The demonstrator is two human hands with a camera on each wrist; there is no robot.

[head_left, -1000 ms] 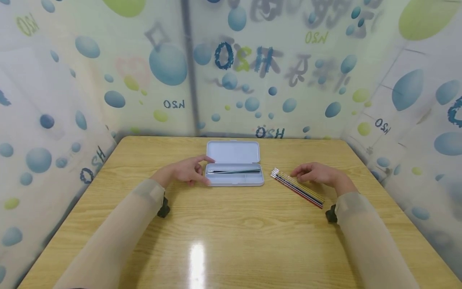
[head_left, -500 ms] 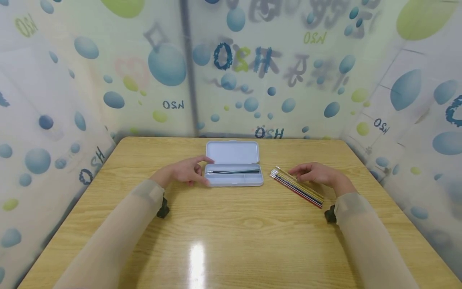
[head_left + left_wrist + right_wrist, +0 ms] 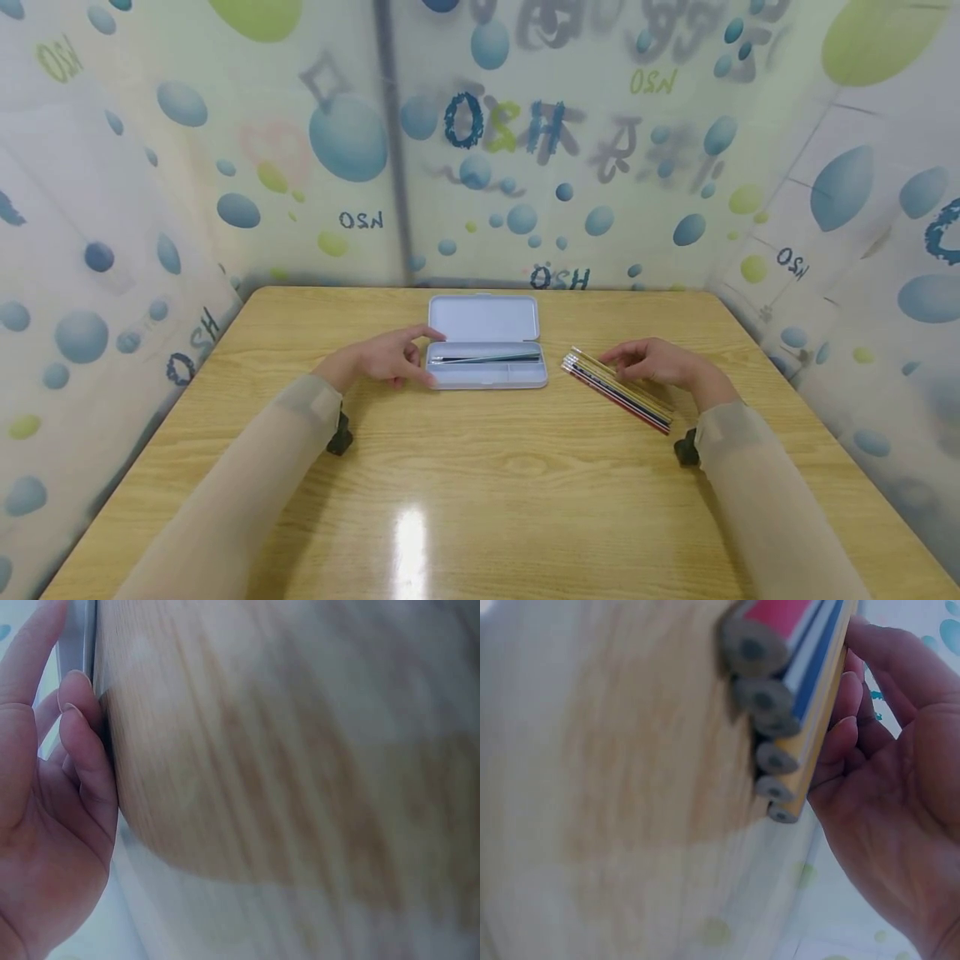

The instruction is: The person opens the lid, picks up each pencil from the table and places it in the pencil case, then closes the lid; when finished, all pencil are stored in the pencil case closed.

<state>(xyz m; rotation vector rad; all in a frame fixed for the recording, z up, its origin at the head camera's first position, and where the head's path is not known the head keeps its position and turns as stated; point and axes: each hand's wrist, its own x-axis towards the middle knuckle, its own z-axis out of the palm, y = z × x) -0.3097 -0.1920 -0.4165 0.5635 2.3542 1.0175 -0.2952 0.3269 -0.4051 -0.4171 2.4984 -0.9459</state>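
A slanted row of pencils (image 3: 618, 396) lies on the table (image 3: 480, 475), right of an open pale case (image 3: 468, 375); only the right-wrist view shows their blunt grey near ends. The right hand (image 3: 660, 362) touches the yellow side, fingers apart, loosely bent. The left hand's (image 3: 384, 354) thumb and index, spread, touch the case's left end. The far backdrop (image 3: 285, 242) reads mirrored "H2O".

Pale-blue pencil case (image 3: 468, 375) open near far edge of table (image 3: 480, 492), teal/dark pencils (image 3: 487, 359) inside; red/navy/yellow pencils (image 3: 618, 395) slanted, toward right edge.
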